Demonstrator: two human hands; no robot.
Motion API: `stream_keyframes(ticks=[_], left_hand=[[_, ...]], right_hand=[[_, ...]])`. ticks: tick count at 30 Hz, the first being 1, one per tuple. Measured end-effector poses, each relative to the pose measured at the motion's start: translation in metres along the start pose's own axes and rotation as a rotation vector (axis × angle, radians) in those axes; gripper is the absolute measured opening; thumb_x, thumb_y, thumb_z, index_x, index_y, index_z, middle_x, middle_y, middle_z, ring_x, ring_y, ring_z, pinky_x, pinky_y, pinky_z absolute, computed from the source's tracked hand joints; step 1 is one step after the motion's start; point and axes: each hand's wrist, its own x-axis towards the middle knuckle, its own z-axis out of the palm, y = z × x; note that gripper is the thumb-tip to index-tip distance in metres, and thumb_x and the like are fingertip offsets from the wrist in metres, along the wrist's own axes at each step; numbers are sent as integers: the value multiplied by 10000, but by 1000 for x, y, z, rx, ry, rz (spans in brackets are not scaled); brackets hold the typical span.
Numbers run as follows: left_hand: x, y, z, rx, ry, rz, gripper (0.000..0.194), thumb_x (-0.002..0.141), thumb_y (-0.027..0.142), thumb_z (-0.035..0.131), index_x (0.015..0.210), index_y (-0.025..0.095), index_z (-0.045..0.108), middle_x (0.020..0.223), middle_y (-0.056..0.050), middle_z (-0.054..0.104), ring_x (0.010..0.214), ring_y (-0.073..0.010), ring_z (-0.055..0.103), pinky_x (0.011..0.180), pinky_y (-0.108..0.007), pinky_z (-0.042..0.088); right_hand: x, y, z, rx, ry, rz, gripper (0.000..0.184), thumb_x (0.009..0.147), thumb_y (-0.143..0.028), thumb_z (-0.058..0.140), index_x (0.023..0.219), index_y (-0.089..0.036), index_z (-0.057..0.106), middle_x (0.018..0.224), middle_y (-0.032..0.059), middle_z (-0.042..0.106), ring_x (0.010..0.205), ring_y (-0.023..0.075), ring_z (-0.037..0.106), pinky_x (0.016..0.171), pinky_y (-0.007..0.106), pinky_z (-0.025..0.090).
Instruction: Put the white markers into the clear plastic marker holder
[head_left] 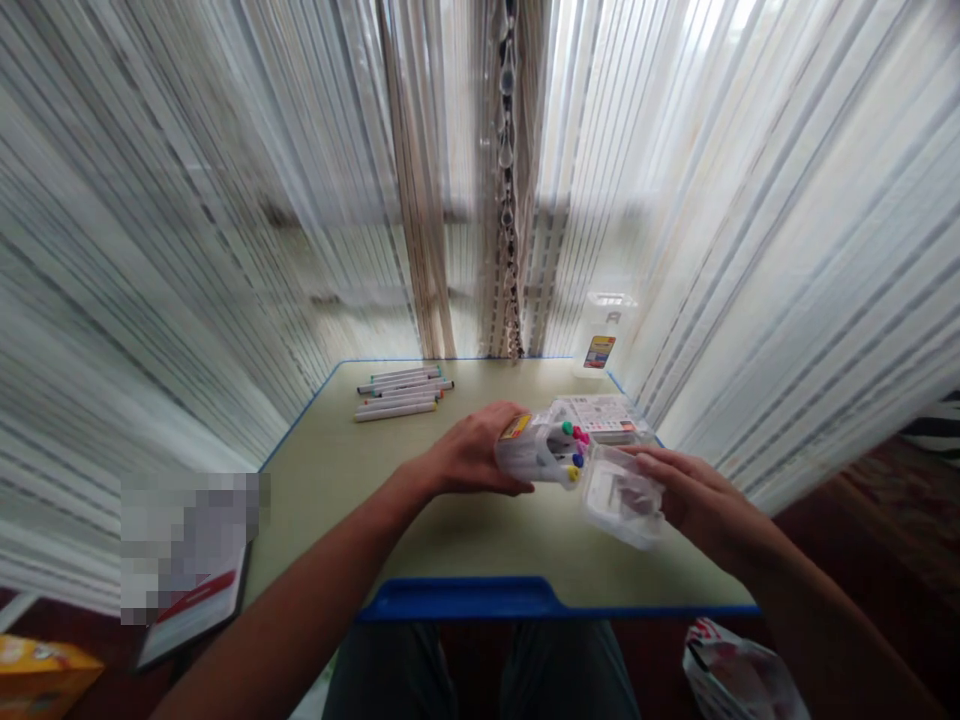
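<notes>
My left hand [487, 450] is wrapped round a clear plastic marker case [534, 455] that lies tilted on its side above the table, its mouth facing right. Inside it, several markers [574, 450] show green, pink, blue and yellow ends. My right hand [679, 485] has its fingers closed on the edge of a clear plastic lid [622, 497], swung away from the case's mouth; whether the two are joined I cannot tell. On the table's far left lies a loose group of white markers [405, 390] with coloured ends.
Behind my right hand lies a flat printed box [604, 415]. A second clear container [602, 335] with a label stands at the far right corner. The table [322, 500] has a blue rim and a front tray [461, 597]. Curtains hang behind; a plastic bag [739, 670] sits below right.
</notes>
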Motion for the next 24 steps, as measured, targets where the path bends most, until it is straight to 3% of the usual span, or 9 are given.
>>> stream_keyframes(ticks=[4, 8, 15, 24], left_hand=[[-2, 2, 0, 32, 64, -49, 703, 624, 325, 896, 1230, 191, 567, 1184, -115, 685, 1078, -303, 671, 954, -417, 531], [-4, -1, 2, 81, 164, -108, 733, 625, 340, 895, 1250, 182, 546, 1210, -133, 670, 1088, -317, 665, 955, -437, 530], [-7, -8, 3, 293, 284, -198, 787, 648, 435, 894, 1278, 168, 505, 1241, -148, 648, 1162, -358, 622, 1016, -502, 477], [-13, -24, 12, 421, 425, -290, 873, 666, 580, 876, 1331, 193, 464, 1260, -148, 629, 1170, -372, 614, 1001, -517, 480]], right_hand=[[5, -3, 4, 158, 101, 3, 401, 825, -551, 704, 1009, -201, 772, 927, 117, 802, 695, 249, 761, 581, 361, 639], [11, -5, 20, 262, 185, -68, 255, 836, -453, 692, 940, -228, 754, 957, 103, 808, 792, 264, 782, 669, 382, 669], [36, -16, 54, 300, 115, -183, 294, 928, -424, 618, 1178, -286, 688, 1267, 44, 728, 1059, 217, 740, 795, 344, 658], [80, -27, 89, 143, 92, -268, 357, 888, -531, 598, 1128, -266, 591, 1089, 49, 710, 788, 192, 710, 625, 331, 636]])
